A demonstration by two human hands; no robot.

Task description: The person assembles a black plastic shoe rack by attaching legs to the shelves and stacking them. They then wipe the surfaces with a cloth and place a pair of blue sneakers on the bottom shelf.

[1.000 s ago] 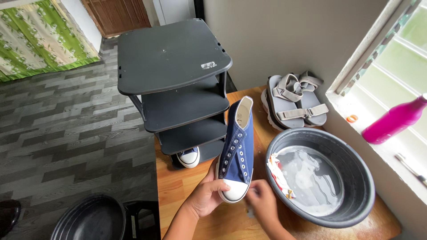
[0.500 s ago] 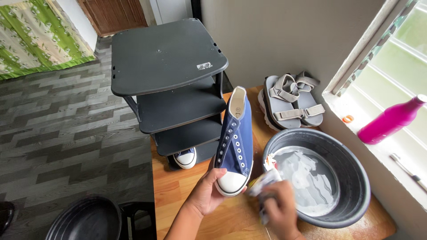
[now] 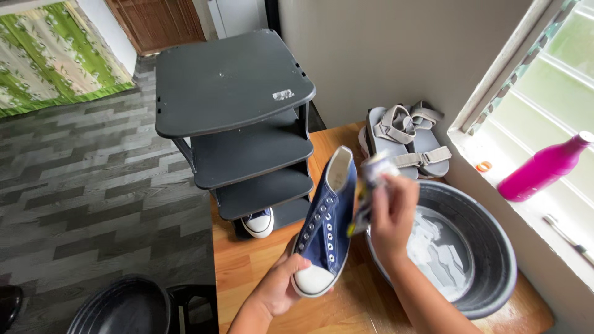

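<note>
Gripping at the near edge: left hand [image 3: 281,291] cupped under the white rubber toe cap of a navy-blue canvas lace-up sneaker [image 3: 325,232], tilted heel-up over the wooden counter [image 3: 247,266]; right hand [image 3: 390,213] closed around a small crumpled wet cloth or sponge [image 3: 371,176], pressed at the sneaker's right side near the opening. Hard to tell exactly what the wiping thing is.

Just beside the right forearm, a round dark-grey plastic basin [image 3: 495,247] of cloudy soapy water. Likely risks: knocking the basin's rim with the elbow and sloshing water over the counter; losing the shoe, held only by its toe; dripping onto the wood.

Further back, a second matching sneaker [image 3: 258,222] on the bottom tier of a dark-grey plastic shoe rack [image 3: 229,83], a pair of grey strap sandals [image 3: 405,133] by the wall, and a magenta bottle [image 3: 544,167] on the windowsill, within range of splashes.
</note>
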